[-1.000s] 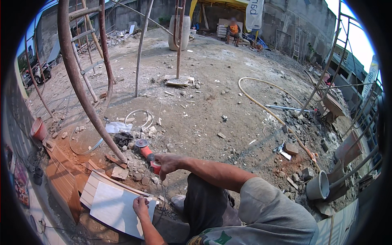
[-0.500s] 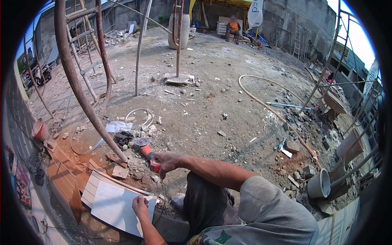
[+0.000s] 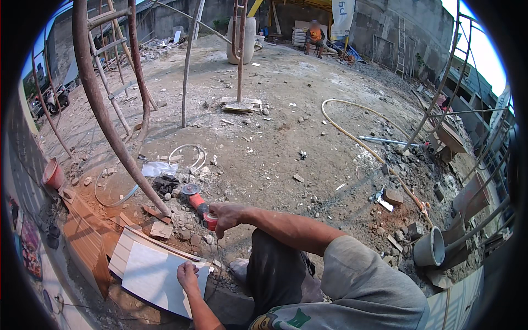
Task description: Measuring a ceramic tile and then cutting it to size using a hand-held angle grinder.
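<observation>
My right hand (image 3: 226, 216) is closed round the rear of a red angle grinder (image 3: 196, 202), held out over the stony ground beyond the tile. The grinder's round disc points away from me, and its cord hangs below my hand. My left hand (image 3: 188, 276) is over the right part of a pale white tile (image 3: 148, 272), with its fingers curled and pressed together. Whatever those fingers may hold is hidden. Under the tile lie cream-coloured strips or boards (image 3: 122, 252), their far edge showing past it.
A rusty curved scaffold pole (image 3: 118, 137) rises just beyond the tile. Brown stacked boards (image 3: 85, 245) and a red bucket (image 3: 53, 174) are at left. A hose (image 3: 357, 142) curves over the dirt; a grey bucket (image 3: 429, 248) lies at right. Far back, a person (image 3: 314, 37) sits.
Both hands, the grinder and the tile stay in almost the same place. The hanging banner at the back has shifted slightly.
</observation>
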The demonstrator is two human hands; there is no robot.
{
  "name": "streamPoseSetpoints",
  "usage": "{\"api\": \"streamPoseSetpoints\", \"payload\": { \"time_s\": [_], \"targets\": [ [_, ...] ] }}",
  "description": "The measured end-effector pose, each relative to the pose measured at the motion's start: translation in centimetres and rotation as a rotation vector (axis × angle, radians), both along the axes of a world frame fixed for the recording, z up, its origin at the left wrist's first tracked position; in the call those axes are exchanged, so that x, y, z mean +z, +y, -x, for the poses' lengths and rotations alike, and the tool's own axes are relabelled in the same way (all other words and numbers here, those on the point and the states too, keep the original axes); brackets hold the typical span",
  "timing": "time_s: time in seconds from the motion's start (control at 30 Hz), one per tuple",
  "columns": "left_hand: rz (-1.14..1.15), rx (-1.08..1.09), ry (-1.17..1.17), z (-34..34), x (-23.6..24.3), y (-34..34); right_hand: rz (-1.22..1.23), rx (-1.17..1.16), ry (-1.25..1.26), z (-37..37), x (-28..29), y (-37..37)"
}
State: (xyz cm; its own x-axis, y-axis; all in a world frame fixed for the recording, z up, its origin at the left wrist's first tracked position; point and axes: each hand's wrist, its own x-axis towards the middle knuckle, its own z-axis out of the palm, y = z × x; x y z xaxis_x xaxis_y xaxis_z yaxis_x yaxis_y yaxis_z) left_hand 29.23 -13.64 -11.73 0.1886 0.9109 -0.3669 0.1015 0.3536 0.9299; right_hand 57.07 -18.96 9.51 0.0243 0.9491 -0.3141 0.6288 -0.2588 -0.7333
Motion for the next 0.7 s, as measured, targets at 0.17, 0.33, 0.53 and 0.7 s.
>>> {"api": "streamPoseSetpoints", "payload": {
  "time_s": [0.17,0.33,0.53,0.7],
  "targets": [
    [0.007,0.009,-0.02,0.17,-0.18,0.01,0.014,-0.028,-0.012,0.17,0.34,-0.32],
    [0.007,0.02,-0.015,-0.01,-0.01,-0.1,-0.002,-0.016,0.02,0.05,0.41,-0.6],
    [0.016,0.018,-0.043,0.14,-0.54,0.2,-0.011,-0.021,-0.019,0.08,0.71,-0.53],
    [0.016,0.027,-0.076,-0.02,-0.13,-0.08,0.0,-0.045,-0.003,-0.06,-0.05,-0.31]
  ]
}}
